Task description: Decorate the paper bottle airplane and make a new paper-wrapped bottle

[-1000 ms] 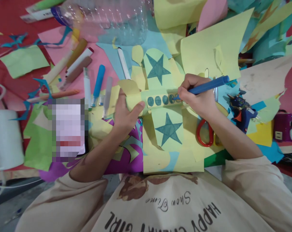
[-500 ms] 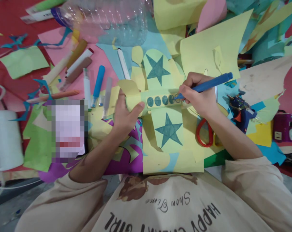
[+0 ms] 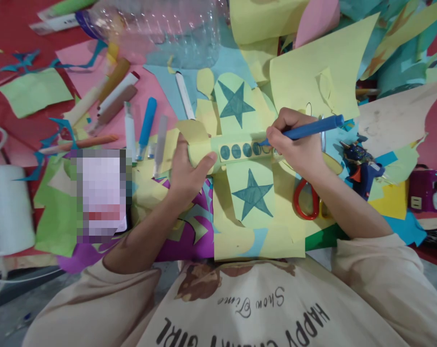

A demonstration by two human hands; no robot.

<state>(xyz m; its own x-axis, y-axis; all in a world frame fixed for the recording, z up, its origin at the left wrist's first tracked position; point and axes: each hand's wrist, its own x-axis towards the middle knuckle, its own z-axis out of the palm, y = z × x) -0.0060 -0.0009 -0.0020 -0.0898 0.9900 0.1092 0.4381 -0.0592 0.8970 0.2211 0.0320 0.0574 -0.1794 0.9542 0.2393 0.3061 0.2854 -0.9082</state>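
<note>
Just now, the blue pen [image 3: 312, 127] has slid a tiny bit left. Half a second ago its tip was over the ring next door, and now it is back at the right side of the fourth dot [image 3: 256, 149]. So it seems the fourth dot is the one getting its colour at this moment. The three dots to the left of it look all filled in, and the ring to its right looks like just a thin line so far. Any more to the right is partly hidden by the right hand [image 3: 296, 140], which pinches the pen low down with its thumb and fingers. The left hand [image 3: 187, 168] has not moved. It pinches the left end of the paper strip [image 3: 236, 161], with the thumb on top, and that seems to stop it from slipping. The strip lies across the middle of the table [image 3: 12, 31], closer to the near edge than to the far edge. One big star [image 3: 237, 103] is on the far side of the strip, and another star [image 3: 252, 193] is on the near side. The red scissors [image 3: 316, 200] lie just beside the right arm, and a clear bottle [image 3: 168, 33] lies toward the far edge.
</note>
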